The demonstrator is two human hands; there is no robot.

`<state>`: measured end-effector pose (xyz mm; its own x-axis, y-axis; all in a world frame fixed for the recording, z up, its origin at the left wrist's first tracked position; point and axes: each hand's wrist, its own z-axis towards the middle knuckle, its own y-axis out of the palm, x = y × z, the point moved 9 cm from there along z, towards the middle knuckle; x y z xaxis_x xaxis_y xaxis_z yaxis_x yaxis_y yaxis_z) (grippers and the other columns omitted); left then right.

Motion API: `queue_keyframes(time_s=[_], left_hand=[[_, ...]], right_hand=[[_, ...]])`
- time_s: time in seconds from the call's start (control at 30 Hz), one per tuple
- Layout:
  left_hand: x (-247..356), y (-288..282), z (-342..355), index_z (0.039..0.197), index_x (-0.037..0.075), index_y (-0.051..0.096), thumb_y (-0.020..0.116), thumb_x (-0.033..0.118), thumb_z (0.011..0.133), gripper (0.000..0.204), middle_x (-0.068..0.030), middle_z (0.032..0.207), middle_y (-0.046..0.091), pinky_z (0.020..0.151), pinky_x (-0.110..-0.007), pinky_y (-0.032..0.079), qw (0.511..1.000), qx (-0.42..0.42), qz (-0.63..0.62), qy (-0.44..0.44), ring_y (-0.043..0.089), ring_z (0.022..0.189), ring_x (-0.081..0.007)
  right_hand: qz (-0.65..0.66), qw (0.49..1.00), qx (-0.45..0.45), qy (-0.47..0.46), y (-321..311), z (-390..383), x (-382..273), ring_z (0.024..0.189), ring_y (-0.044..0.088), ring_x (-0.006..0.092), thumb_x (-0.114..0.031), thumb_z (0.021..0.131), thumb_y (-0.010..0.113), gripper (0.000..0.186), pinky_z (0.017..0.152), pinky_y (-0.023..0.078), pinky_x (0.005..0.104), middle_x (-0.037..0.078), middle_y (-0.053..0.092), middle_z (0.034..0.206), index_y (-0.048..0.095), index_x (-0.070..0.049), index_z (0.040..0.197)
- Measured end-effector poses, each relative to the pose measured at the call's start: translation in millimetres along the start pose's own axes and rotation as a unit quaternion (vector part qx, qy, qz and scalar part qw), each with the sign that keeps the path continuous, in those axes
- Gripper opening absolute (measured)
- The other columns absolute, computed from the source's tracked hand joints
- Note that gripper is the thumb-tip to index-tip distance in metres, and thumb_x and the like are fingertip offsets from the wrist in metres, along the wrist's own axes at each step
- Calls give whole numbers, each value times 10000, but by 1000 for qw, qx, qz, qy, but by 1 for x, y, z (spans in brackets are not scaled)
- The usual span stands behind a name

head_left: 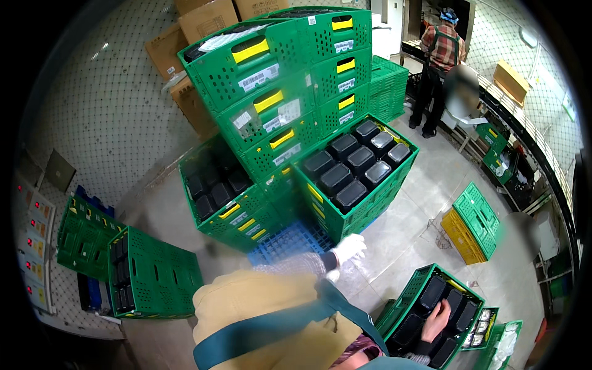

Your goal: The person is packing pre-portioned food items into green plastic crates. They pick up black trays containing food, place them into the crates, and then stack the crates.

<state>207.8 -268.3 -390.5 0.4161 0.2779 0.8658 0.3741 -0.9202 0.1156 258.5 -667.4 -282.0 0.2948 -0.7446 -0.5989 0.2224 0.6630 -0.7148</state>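
Note:
My left hand, in a white glove, is stretched out over the floor beside a stack of green crates and holds nothing that I can see; its fingers look loosely extended. At the lower right, my bare right hand reaches into a green crate packed with black plastic containers. Its fingers are bent around the edge of one black container in the middle. Another open crate, beyond my left hand, holds rows of black containers with shiny tops.
Tall stacks of green crates stand ahead on a blue pallet. More crates are at the left. A yellow crate with a green one on it stands at the right. Far off, a person stands at a bench.

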Motion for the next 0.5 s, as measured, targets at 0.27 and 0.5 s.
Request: queue_keyframes(time_s=[0.27, 0.5], left_hand=[[152, -191, 39, 1119, 25, 462, 501, 122, 856, 283, -124, 896, 589, 618, -310, 489, 926, 150, -219, 267, 592, 675, -221], [326, -288, 49, 1158, -48, 434, 570, 82, 804, 401, -91, 861, 609, 624, -216, 470, 835, 256, -229, 430, 588, 680, -124]], right_hand=[[62, 963, 3, -262, 54, 236, -213, 806, 556, 269, -78, 855, 511, 140, 710, 445, 312, 140, 555, 895, 537, 21, 950], [102, 880, 5, -463, 110, 399, -425, 739, 557, 226, -101, 827, 571, 171, 652, 447, 302, 111, 523, 854, 520, -27, 972]])
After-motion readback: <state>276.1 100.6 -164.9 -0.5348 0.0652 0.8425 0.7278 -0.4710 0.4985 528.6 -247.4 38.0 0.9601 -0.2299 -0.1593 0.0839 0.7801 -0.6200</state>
